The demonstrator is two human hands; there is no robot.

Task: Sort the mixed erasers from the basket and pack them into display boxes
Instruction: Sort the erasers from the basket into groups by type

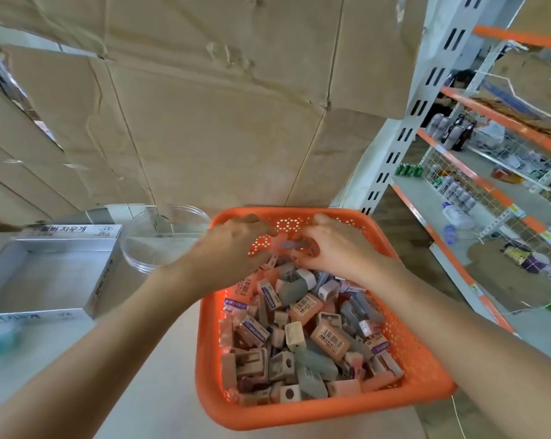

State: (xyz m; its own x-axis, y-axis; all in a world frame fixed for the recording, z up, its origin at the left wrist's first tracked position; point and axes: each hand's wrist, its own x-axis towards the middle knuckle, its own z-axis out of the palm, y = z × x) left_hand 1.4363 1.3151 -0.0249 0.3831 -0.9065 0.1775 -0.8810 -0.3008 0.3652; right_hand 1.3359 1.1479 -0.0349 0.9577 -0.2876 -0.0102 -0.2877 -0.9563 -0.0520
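An orange perforated basket (426,372) sits on the table, filled with several mixed erasers (302,337) in grey, peach, beige and purple-sleeved kinds. Both hands hover over its far end. My left hand (233,251) and my right hand (340,248) meet around a small grey eraser (294,245), blurred by motion; fingers of both hands curl round it. A silver display box (46,274) with Korean lettering stands open and looks empty to the left of the basket.
A clear round plastic lid or dish (160,239) lies between the silver box and the basket. Large cardboard cartons (204,122) rise behind the table. White and orange store shelving (489,191) with bottles and goods stands on the right, beyond the table edge.
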